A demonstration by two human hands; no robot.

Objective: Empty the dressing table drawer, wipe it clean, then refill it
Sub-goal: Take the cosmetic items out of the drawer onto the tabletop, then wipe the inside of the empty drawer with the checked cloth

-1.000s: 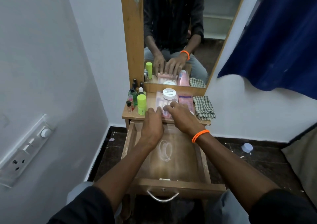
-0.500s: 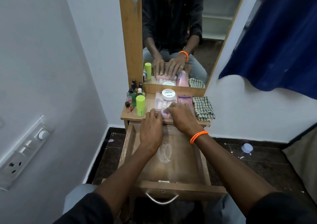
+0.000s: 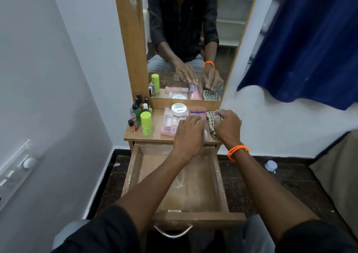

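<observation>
While the drawer [image 3: 175,186] stands pulled out and bare below the tabletop [image 3: 135,135], the right hand [image 3: 228,125] gathers the checked cloth [image 3: 210,121] in curled fingers. With flat fingers, the left hand [image 3: 188,134] rests on the pink packets [image 3: 197,115] beside a white jar [image 3: 178,109].

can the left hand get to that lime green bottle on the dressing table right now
Probably yes. The left hand rests on the pink tray, and the tabletop between it and the lime green bottle looks bare.
</observation>
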